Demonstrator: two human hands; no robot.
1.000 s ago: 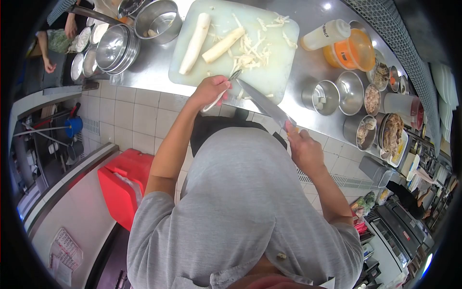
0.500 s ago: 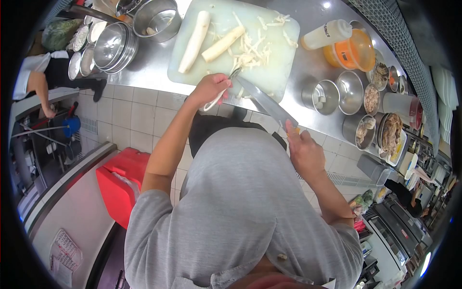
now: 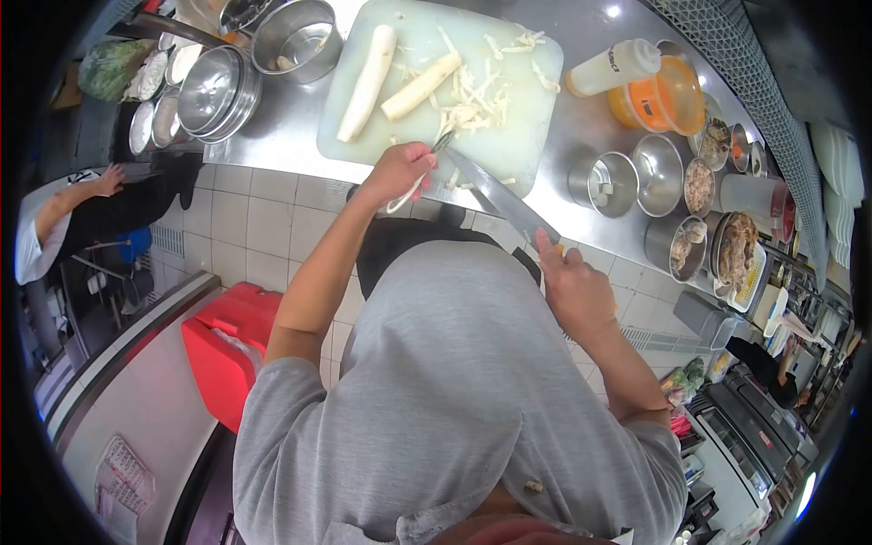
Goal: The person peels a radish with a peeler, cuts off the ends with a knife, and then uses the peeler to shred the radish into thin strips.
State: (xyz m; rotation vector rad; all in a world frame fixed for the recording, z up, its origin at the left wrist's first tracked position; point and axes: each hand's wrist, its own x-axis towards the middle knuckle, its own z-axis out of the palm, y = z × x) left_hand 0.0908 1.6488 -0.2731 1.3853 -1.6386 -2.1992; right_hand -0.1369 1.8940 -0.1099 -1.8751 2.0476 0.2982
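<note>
My left hand (image 3: 402, 174) is closed around a peeler (image 3: 442, 141), whose metal head sticks out past the fingers and whose pale looped handle shows below the palm. In my right hand (image 3: 579, 286) is a kitchen knife (image 3: 500, 202), its handle gripped and its blade slanting up to the left. The knife's tip is right at the peeler's head, over the near edge of the cutting board (image 3: 536, 118). On the board lie a long peeled white root (image 3: 368, 84), a shorter pale piece (image 3: 421, 86) and a heap of peel strips (image 3: 479, 102).
Stacked metal bowls (image 3: 216, 91) and a metal pot (image 3: 298, 41) stand left of the board. To the right are a squeeze bottle (image 3: 615, 68), an orange tub (image 3: 661, 95) and several metal containers (image 3: 603, 184). Another person's arm (image 3: 77, 195) shows at far left. A red bin (image 3: 221, 350) stands behind.
Both my hands stay nearly in place, with the knife's tip still at the peeler. The other person at far left has raised an arm and come further into view.
</note>
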